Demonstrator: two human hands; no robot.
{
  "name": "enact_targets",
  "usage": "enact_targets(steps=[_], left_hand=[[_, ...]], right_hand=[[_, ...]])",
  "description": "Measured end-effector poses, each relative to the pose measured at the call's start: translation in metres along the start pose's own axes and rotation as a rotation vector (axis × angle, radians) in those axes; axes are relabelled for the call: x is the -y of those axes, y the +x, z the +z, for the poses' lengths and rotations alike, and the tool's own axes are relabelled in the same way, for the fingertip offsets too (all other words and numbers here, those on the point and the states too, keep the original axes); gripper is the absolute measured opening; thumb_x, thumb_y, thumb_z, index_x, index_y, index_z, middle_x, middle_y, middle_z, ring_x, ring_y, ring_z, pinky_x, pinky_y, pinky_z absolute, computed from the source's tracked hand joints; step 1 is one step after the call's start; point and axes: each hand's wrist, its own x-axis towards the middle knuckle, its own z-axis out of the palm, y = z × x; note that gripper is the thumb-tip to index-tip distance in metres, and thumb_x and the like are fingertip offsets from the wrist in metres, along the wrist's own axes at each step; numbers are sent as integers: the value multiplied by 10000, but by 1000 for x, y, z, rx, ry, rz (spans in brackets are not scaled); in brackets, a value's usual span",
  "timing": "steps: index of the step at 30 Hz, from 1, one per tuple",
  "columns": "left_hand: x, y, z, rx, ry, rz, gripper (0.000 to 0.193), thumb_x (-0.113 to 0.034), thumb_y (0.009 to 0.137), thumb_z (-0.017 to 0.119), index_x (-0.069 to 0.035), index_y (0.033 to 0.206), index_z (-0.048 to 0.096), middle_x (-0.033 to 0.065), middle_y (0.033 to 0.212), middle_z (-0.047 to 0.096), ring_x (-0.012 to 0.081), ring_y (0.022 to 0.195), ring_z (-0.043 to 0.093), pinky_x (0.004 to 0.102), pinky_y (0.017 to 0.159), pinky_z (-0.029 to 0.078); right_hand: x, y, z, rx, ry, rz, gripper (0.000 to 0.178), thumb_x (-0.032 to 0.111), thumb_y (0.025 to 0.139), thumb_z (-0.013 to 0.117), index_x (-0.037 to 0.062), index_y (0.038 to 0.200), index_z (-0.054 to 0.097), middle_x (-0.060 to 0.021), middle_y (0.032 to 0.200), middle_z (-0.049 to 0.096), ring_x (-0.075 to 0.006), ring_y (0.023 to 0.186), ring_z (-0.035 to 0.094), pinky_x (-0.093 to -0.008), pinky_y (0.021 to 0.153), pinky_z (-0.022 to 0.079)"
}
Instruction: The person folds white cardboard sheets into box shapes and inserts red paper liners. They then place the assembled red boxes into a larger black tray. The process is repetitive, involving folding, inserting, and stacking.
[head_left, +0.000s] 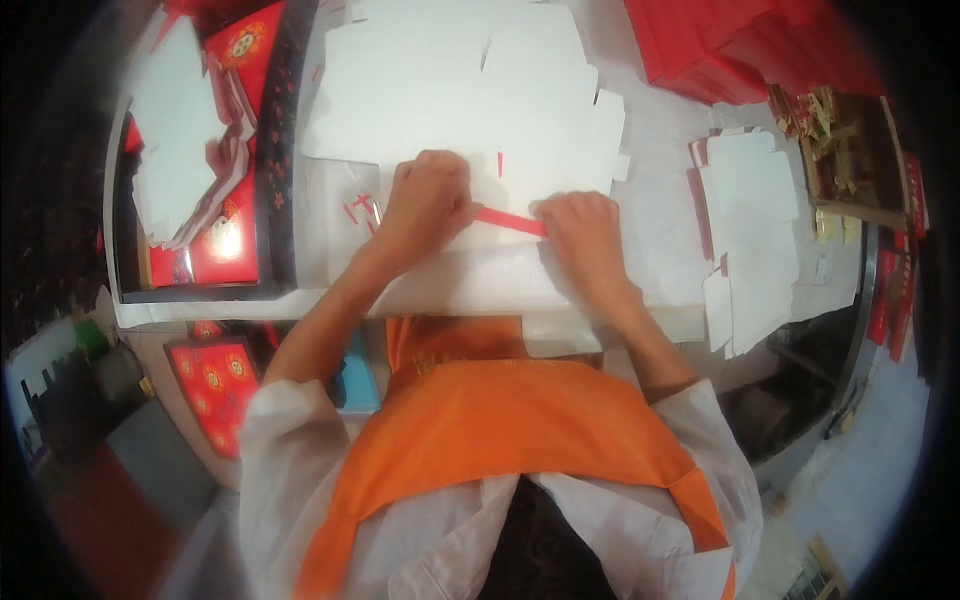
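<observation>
One white-covered table (660, 255), spread under left hand (430, 205) and right hand (582, 235) alike. Beyond both, a broad layer of white die-cut card (450, 90); well out to the left of the left hand, a dark-edged tray (200, 293), with a red panel (225, 238) and more white card pieces (175, 115); out to the right of the right hand, a narrower white card stack (755, 230). Left hand curled nearly closed, seeming to pinch one end of a red strip (512, 222); right hand likewise curled in, fingers bent over the other end. Strip itself between the two hands, fairly straight, sloping down toward the right one. Just left of the left hand, small red scraps (360, 207). As for the strip, could crease or tear from an uneven tug, or twist from mismatched wrist angles. If sticky underneath (impossible to tell), could catch crookedly. Possible too: card nudged askew by knuckles drifting forward.
</observation>
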Motion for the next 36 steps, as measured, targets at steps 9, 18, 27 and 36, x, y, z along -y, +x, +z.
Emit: enact_targets(steps=[9,18,27,36], left_hand=[[-44,-23,-25,-543,-126,346,159,4,687,659,-49,794,554,100,911,582,297,843,548,362,753,429],[24,-53,5,-186,-636,-240,274,-47,714,677,-7,968,581,136,1033,569,268,961,541,324,813,446],[22,-19,-84,-437,268,520,209,-98,800,595,-96,1009,601,134,1199,527,271,1134,478,328,949,375],[44,-41,-13,-218,213,313,257,-45,792,570,-116,1039,559,78,1184,545,258,1150,473,343,957,396]], right_hand=[[-2,5,-29,-193,36,-9,141,66,765,596,66,898,548,-71,878,542,-246,887,498,-380,835,338],[-38,-5,-112,-236,665,-18,158,-74,808,499,38,916,525,-101,1030,542,-276,1079,464,-358,966,315],[-60,54,-71,-143,-171,-177,379,-17,714,608,117,1060,528,-77,1235,472,-297,1239,338,-444,1020,254],[-41,35,-22,137,-28,-368,413,83,689,670,83,1079,534,-61,1097,538,-236,1089,461,-419,985,315]])
